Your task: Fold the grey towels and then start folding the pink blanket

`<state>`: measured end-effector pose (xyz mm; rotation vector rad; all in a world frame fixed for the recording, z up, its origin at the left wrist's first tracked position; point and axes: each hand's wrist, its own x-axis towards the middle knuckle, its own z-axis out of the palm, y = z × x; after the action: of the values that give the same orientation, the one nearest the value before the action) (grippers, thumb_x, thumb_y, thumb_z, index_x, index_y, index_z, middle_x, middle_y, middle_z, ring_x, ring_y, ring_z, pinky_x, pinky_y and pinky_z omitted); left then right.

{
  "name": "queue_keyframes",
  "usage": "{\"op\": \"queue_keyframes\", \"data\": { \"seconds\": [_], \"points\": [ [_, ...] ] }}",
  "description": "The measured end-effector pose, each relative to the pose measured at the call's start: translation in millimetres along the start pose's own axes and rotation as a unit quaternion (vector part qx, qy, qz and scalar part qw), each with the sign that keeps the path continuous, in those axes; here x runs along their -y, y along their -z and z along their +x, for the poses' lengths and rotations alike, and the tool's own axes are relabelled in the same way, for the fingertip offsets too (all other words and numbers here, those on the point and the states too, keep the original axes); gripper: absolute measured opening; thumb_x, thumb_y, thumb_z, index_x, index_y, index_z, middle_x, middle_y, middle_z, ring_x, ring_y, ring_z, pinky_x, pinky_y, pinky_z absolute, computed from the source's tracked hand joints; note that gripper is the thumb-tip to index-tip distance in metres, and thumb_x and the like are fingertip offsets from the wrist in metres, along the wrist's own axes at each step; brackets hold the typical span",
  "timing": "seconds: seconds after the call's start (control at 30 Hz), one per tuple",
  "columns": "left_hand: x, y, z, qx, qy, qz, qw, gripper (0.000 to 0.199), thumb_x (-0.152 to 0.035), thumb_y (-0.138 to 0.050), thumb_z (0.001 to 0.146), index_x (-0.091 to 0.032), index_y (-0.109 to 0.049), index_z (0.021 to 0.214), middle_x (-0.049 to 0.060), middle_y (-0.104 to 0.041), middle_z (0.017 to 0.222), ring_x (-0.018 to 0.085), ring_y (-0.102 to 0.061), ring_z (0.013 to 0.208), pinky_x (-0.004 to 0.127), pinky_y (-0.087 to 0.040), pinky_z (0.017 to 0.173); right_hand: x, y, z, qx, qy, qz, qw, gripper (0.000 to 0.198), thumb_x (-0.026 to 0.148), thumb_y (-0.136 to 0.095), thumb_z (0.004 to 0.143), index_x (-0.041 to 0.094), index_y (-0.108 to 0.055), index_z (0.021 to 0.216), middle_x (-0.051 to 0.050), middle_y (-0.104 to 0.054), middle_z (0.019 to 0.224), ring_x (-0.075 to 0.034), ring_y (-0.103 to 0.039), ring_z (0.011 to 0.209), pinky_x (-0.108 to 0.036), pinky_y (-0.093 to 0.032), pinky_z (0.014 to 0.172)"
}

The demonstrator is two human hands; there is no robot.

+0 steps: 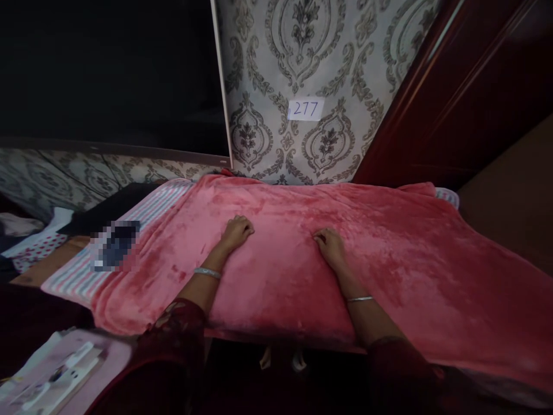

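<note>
A soft pink-red plush blanket [276, 271] is spread over the surface in front of me. My left hand [237, 231] rests on it left of centre, fingers curled in and closed. To its right, a forearm's width or more away, my right hand [330, 244] also lies on the blanket, with thumb and fingertips drawn together. The fabric around both hands looks smooth, with no fold raised between the fingers. A silvery bangle [207, 272] circles my left wrist, and a thinner one [359, 299] my right.
Under the blanket's left side a striped cloth [75, 276] shows, with a blurred dark object [118, 245] on it. A large dark screen [108, 75] stands behind left. A paper marked 277 [306, 108] hangs on patterned wallpaper. Dark red wood [436, 98] slants at right.
</note>
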<state>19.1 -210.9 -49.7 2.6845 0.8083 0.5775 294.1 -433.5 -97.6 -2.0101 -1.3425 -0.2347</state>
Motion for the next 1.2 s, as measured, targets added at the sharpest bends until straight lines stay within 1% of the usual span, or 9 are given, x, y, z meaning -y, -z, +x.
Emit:
{"op": "queue_keyframes", "data": {
  "seconds": [0.13,0.23,0.43,0.63,0.7,0.8,0.97,1.13,1.2],
  "points": [
    [-5,-1,-1,-0.017,0.011,0.011,1.0,0.011,-0.015,-0.058,0.088,-0.019,-0.066,0.082,0.011,-0.067,0.095,0.029,-0.058,0.104,0.043,-0.043,0.09,7,-1,2,-0.01,-0.009,-0.045,0.999,0.02,0.018,-0.053,0.088,0.021,-0.072,0.081,-0.009,-0.071,0.091,-0.024,-0.058,0.093,-0.036,-0.041,0.086],
    [-10,1,0,-0.036,0.012,0.014,0.999,0.012,-0.015,-0.054,0.091,-0.018,-0.064,0.086,0.013,-0.067,0.097,0.029,-0.058,0.103,0.044,-0.044,0.091,12,-2,3,-0.031,-0.008,-0.057,0.998,0.021,0.017,-0.051,0.088,0.02,-0.07,0.08,-0.01,-0.071,0.09,-0.025,-0.057,0.092,-0.037,-0.04,0.085],
    [-18,4,0,-0.089,0.018,0.028,0.995,0.017,-0.016,-0.048,0.095,-0.02,-0.059,0.083,0.01,-0.064,0.086,0.027,-0.059,0.089,0.04,-0.046,0.084,12,3,1,-0.09,-0.019,-0.018,0.996,0.019,0.019,-0.048,0.09,0.02,-0.065,0.082,-0.011,-0.069,0.087,-0.025,-0.056,0.086,-0.039,-0.043,0.084],
    [-18,0,-1,-0.135,0.002,0.044,0.99,0.015,-0.014,-0.051,0.093,-0.02,-0.059,0.083,0.009,-0.061,0.084,0.026,-0.058,0.087,0.04,-0.048,0.083,12,5,0,-0.125,-0.01,0.009,0.992,0.018,0.023,-0.046,0.092,0.022,-0.06,0.081,-0.01,-0.068,0.086,-0.024,-0.056,0.085,-0.038,-0.045,0.082],
    [-17,-1,-1,-0.128,0.003,0.054,0.99,0.017,-0.012,-0.048,0.094,-0.02,-0.061,0.086,0.009,-0.062,0.083,0.026,-0.059,0.087,0.039,-0.048,0.082,11,3,0,-0.117,-0.006,0.011,0.993,0.018,0.023,-0.045,0.091,0.022,-0.061,0.082,-0.01,-0.068,0.086,-0.025,-0.056,0.085,-0.038,-0.046,0.081],
    [-17,0,-1,-0.101,-0.001,0.067,0.993,0.023,-0.009,-0.044,0.094,-0.018,-0.065,0.096,0.01,-0.065,0.088,0.026,-0.061,0.091,0.04,-0.048,0.084,7,0,-1,-0.095,0.007,0.012,0.995,0.02,0.023,-0.044,0.091,0.022,-0.063,0.084,-0.01,-0.069,0.087,-0.025,-0.058,0.086,-0.038,-0.047,0.081],
    [-18,1,-5,-0.08,-0.009,0.09,0.993,0.028,-0.007,-0.045,0.094,-0.017,-0.067,0.108,0.011,-0.069,0.096,0.025,-0.063,0.097,0.038,-0.049,0.088,-1,-3,-2,-0.083,0.06,0.007,0.995,0.03,0.025,-0.041,0.094,0.019,-0.071,0.098,-0.012,-0.072,0.096,-0.027,-0.061,0.093,-0.042,-0.048,0.088],
    [-20,0,-10,-0.066,-0.018,0.101,0.993,0.032,-0.007,-0.043,0.096,-0.019,-0.065,0.115,0.011,-0.07,0.106,0.023,-0.062,0.104,0.037,-0.048,0.092,-5,-1,-4,-0.091,0.053,-0.022,0.994,0.035,0.026,-0.038,0.096,0.021,-0.072,0.092,-0.012,-0.073,0.093,-0.027,-0.062,0.092,-0.043,-0.048,0.089],
    [-21,0,-12,-0.058,-0.017,0.102,0.993,0.033,-0.008,-0.043,0.096,-0.02,-0.064,0.117,0.011,-0.07,0.107,0.023,-0.062,0.104,0.036,-0.048,0.091,-7,-1,-5,-0.076,0.052,-0.017,0.996,0.035,0.027,-0.038,0.095,0.022,-0.072,0.09,-0.012,-0.073,0.092,-0.027,-0.063,0.091,-0.044,-0.049,0.088]
  ]
}}
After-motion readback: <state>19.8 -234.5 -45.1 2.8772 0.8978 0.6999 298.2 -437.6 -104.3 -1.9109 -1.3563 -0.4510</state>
